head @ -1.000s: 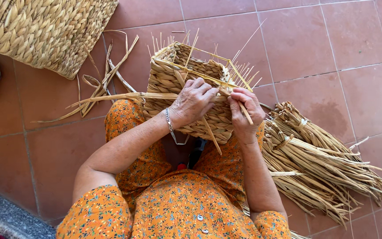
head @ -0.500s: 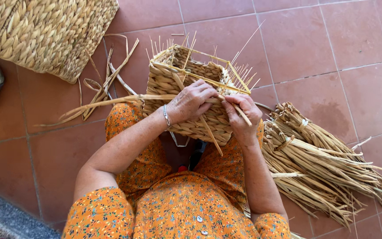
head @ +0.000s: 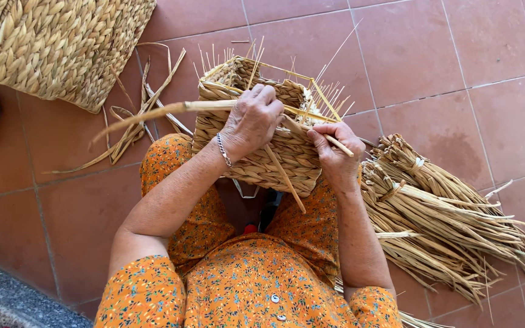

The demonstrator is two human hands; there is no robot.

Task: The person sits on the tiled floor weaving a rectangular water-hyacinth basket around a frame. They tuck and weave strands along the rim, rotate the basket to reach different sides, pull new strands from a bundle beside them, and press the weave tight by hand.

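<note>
1. Left hand [head: 251,123] lies curled over the near wall of the basket [head: 256,136], fingers closed on a long flat strand [head: 153,113] that runs out to the left over the floor.
2. Right hand [head: 335,146] is pinched narrow on a thin stick-like stalk [head: 339,143] at the basket's right corner; another stalk slants down across the near wall.
3. The basket sits on the person's lap, tipped toward the camera, between the orange floral knees.
4. Judging by how it stands, the walls are woven up most of the way: the braided rows are tight from base to near the rim. What looks left is the top edge, where many bare stakes [head: 329,97] poke up unwoven and untrimmed.
5. A bundle of reeds [head: 445,212] lies on the tiles to the right, just beside the right arm; loose strips [head: 135,121] lie to the left.
6. A finished woven piece [head: 50,42] at far left is cut off by the frame, so its shape is unclear.
7. Hidden: the basket's base, its inside, and what the left fingertips do under the strand. A pale object at the left edge is too cropped to name.
</note>
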